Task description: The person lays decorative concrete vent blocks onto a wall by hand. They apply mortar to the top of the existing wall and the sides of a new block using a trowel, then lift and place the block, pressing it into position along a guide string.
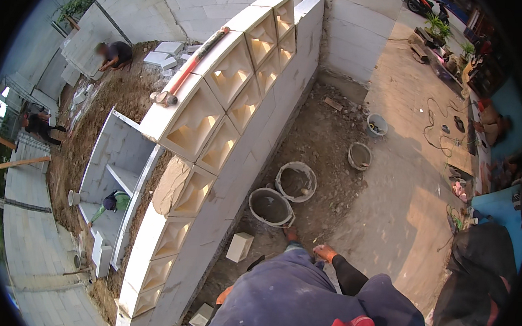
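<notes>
Hammer (187, 73) with a red handle lies loose on top of the block wall (263, 127); a knock could plausibly drop it toward the people (115, 201) beyond. The buckets (268, 223) nearest the person's dark blue shirt (290, 288) stand just ahead of it, beside the wall's foot, where a misstep might tip one. Neither hand can be picked out surely, so I cannot tell whether fingers grasp anything. Counted: one hammer, four buckets this side, two loose pale blocks (240, 248), three people beyond.
</notes>
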Demonstrator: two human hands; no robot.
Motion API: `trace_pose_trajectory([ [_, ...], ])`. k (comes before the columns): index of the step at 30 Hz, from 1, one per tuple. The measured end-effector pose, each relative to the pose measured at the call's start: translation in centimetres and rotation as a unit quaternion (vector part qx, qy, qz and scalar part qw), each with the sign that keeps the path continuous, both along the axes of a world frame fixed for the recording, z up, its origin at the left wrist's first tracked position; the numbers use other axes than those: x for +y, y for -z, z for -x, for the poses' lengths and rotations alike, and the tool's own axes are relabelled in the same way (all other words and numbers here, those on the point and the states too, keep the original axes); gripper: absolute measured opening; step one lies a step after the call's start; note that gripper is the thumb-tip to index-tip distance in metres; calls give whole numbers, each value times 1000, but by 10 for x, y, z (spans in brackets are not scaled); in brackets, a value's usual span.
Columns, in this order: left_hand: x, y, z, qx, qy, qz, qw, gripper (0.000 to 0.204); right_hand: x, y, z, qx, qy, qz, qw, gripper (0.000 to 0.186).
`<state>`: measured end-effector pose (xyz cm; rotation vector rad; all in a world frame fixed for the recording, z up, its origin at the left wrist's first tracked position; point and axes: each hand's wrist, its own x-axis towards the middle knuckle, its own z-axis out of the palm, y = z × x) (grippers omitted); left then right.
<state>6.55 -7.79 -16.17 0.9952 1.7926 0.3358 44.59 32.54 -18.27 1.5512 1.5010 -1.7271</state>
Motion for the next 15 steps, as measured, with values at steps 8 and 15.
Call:
trace_pose_trajectory([
  [8, 37, -92, -19, 21, -16, -114, 993, 42, 58, -4, -30, -27, -187, -36, 981, 51],
  [15, 143, -208, -20, -284, -448, 81, 844, 40, 160, -75, 64, 98, -142, -144, 974, 64],
])
